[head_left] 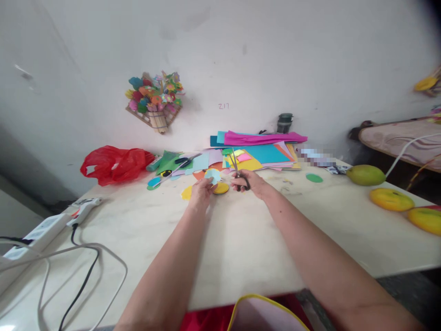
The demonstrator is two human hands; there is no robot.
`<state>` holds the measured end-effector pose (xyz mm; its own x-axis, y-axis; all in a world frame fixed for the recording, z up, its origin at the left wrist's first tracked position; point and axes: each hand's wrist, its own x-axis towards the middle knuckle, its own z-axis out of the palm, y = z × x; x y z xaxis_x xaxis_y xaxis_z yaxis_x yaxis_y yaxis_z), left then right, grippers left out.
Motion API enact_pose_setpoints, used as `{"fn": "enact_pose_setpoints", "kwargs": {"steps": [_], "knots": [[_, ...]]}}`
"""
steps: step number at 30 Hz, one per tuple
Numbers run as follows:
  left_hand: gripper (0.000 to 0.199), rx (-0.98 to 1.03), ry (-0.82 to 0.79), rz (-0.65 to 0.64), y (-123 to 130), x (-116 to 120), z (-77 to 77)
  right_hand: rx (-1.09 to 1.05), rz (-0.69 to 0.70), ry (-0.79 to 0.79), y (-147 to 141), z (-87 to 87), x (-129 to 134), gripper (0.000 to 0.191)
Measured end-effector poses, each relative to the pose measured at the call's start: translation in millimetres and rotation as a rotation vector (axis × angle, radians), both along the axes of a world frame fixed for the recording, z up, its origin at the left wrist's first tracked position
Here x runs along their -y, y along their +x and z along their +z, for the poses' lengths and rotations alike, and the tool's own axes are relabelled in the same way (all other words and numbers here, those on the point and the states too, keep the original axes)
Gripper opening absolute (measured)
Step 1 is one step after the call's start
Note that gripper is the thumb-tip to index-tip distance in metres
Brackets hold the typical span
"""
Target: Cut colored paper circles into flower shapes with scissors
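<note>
One pale marbled desk (230,257) spreads in front. Above it, the left hand (202,192) pinches a round light-blue paper piece (214,175); at the paper's three o'clock, the right hand (254,181) holds black-handled metal scissors (237,170), blades toward twelve. Beyond, at one o'clock, lie coloured paper sheets (263,155).

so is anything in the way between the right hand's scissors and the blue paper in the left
Nothing visible blocks the gap: the right hand holds the scissors beside the blue paper, which the left hand pinches. The yellow disc shows just below the gap, not across it.
</note>
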<state>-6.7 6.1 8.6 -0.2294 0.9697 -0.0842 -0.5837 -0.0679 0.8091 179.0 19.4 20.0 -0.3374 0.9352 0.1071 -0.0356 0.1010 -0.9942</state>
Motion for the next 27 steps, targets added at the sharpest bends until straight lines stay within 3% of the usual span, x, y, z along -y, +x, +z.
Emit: {"fn": "enact_pose_setpoints", "kwargs": {"steps": [9, 15, 27], "knots": [[0.015, -0.055, 0.042, -0.105, 17, 6, -3.8, -0.265, -0.204, -0.017, -32, -0.2, 9, 0.046], [0.018, -0.071, 0.063, -0.173, 22, 6, -7.9, -0.230, -0.313, 0.017, -36, 1.3, 9, 0.040], [0.017, -0.123, 0.042, -0.310, 19, 9, -5.4, -0.138, -0.190, 0.143, -26, 8.3, 10, 0.041]]}}
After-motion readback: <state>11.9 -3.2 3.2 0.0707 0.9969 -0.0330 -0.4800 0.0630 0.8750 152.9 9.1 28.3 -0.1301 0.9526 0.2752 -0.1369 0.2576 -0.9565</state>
